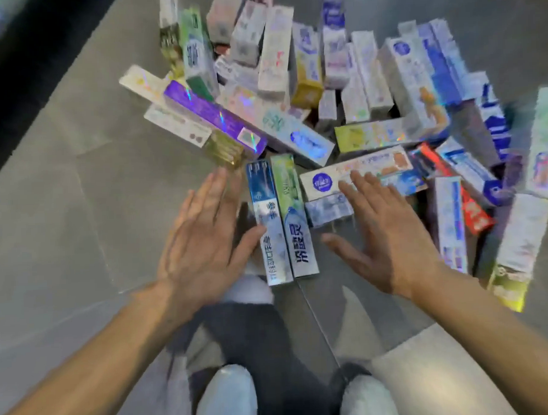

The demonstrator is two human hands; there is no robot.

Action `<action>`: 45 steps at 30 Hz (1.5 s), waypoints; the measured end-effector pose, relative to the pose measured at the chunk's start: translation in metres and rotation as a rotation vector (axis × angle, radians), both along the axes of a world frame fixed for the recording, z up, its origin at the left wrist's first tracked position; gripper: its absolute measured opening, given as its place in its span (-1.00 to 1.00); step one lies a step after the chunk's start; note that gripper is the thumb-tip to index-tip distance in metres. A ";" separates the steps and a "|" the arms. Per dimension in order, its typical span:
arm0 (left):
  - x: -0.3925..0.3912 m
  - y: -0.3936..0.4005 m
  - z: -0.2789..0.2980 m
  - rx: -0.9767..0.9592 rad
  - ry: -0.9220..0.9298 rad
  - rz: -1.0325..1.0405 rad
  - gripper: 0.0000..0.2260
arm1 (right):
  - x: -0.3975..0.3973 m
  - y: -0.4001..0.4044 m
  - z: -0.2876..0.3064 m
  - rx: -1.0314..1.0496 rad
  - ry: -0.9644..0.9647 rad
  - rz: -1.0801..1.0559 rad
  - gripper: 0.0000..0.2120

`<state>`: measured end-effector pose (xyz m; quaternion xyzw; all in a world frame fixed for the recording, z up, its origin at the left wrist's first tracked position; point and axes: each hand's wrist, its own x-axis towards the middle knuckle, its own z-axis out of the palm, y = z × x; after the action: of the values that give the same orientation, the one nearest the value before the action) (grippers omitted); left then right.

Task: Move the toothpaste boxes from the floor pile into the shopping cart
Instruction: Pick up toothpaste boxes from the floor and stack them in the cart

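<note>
A large pile of toothpaste boxes (324,90) lies on the grey floor. Nearest me, a blue-and-silver box (268,220) and a green-and-silver box (293,216) lie side by side, pointing away from me. My left hand (202,241) hovers open just left of the blue box, its thumb touching that box's side. My right hand (382,234) is open to the right of the pair, fingers spread over a white box with a purple round logo (324,182). Neither hand holds anything. No shopping cart is in view.
Grey tiled floor (80,214) spreads bare to the left of the pile. My knees and white shoes (226,395) are at the bottom edge. More boxes, among them a red one (471,209), lie at the right, close to my right forearm.
</note>
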<state>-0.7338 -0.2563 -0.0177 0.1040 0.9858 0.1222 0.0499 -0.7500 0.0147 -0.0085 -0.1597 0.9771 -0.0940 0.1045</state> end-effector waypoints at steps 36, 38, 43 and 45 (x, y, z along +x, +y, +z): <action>0.029 0.012 -0.070 0.070 -0.161 0.117 -0.18 | 0.021 -0.050 -0.064 -0.382 -0.490 -0.495 -0.73; 0.029 0.021 -0.073 0.138 -0.189 0.153 -0.21 | 0.022 -0.048 -0.060 -0.387 -0.486 -0.520 -0.66; 0.024 0.042 -0.077 0.368 -0.245 0.375 -0.38 | 0.037 -0.036 -0.058 -0.827 -0.576 -0.667 -0.65; 0.018 0.048 -0.079 0.497 -0.209 0.485 -0.51 | 0.041 -0.034 -0.058 -1.125 -0.656 -0.776 -0.58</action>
<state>-0.7161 -0.2084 -0.0963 -0.1370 0.9115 0.3765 0.0931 -0.7089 -0.0192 -0.0668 0.2024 0.6867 -0.6510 0.2523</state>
